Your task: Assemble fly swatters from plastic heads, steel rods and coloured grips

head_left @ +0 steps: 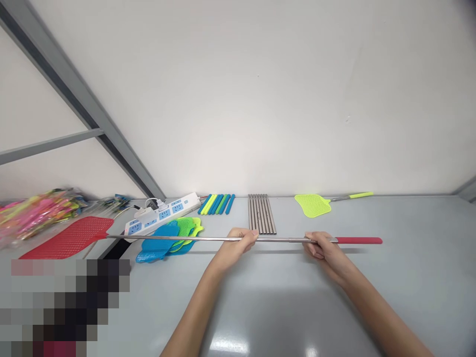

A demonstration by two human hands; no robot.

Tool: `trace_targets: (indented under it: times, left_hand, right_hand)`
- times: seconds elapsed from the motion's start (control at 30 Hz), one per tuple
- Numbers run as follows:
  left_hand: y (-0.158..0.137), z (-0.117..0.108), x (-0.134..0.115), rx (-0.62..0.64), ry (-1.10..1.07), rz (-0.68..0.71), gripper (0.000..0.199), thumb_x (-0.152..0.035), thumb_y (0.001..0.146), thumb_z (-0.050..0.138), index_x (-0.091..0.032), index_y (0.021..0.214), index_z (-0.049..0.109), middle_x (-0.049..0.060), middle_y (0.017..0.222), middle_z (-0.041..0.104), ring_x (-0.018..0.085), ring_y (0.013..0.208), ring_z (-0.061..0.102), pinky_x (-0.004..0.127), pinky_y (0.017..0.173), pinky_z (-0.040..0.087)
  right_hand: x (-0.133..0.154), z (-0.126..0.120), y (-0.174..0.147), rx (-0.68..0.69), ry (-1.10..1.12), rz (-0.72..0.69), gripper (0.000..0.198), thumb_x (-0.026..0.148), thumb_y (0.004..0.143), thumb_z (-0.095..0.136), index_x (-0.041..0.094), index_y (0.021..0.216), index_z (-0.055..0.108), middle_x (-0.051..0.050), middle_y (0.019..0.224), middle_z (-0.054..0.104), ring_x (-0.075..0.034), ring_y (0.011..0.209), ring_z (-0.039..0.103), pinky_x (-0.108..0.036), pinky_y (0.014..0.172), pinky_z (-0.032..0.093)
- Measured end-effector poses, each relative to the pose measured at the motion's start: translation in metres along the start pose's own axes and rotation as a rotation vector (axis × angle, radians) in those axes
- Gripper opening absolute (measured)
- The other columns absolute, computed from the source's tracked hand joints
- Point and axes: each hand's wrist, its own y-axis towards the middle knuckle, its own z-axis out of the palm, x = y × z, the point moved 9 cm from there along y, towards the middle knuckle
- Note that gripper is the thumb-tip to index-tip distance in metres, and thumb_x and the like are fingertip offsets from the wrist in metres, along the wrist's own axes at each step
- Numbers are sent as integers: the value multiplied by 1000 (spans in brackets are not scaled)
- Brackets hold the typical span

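A red fly swatter with an extended telescopic metal rod lies level across the view, held just above the table. Its mesh head is at the far left and its red grip at the right. My left hand pinches the middle of the rod between thumb and fingers. Near the grip, my right hand is closed around the rod. Behind my hands lies a row of metal rods. Loose blue, green and yellow swatter heads overlap beneath the rod's left part.
Several coloured grips lie beside a white power strip with plugs in it. A yellow-green fly swatter rests at the back right by the wall. Bagged colourful items are heaped at the left. A grey metal frame rises there.
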Motion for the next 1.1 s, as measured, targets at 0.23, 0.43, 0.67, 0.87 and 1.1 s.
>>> trace_targets:
  times: [0.23, 0.43, 0.67, 0.87, 1.1]
  left_hand:
    - [2, 1, 2, 13, -40, -12, 40, -36, 79, 37, -19, 45, 23, -6, 46, 19, 8, 45, 17, 26, 46, 12]
    - [2, -2, 5, 23, -26, -32, 40, -35, 79, 37, -18, 46, 23, -5, 45, 20, 8, 46, 17, 26, 47, 12]
    - [1, -11, 8, 3, 0, -10, 40, -35, 80, 37, -18, 46, 23, -5, 46, 19, 8, 47, 17, 27, 48, 13]
    - [-1, -15, 4, -22, 24, 4, 41, -36, 80, 38, -18, 46, 22, -5, 46, 19, 9, 47, 17, 26, 48, 13]
    - [1, -11, 10, -43, -39, -23, 42, -39, 78, 39, -19, 45, 22, -5, 44, 19, 8, 45, 17, 26, 46, 14]
  right_hand:
    - [3, 4, -1, 28, -8, -32, 39, 28, 77, 40, 19, 40, 34, 5, 44, 22, -11, 47, 17, -29, 49, 15]
    - [3, 3, 0, -15, 9, -54, 38, 26, 76, 41, 19, 39, 33, 6, 43, 17, -11, 47, 15, -28, 49, 15]
    - [0, -1, 2, -53, 25, -65, 39, 27, 75, 42, 19, 37, 34, 5, 42, 17, -11, 45, 16, -28, 47, 16]
    - [2, -8, 2, -68, 55, -77, 38, 27, 74, 44, 19, 38, 35, 5, 42, 20, -11, 45, 17, -28, 47, 17]
    - [3, -19, 4, -111, 163, -83, 39, 23, 74, 44, 19, 37, 35, 6, 41, 18, -10, 44, 16, -28, 46, 16]
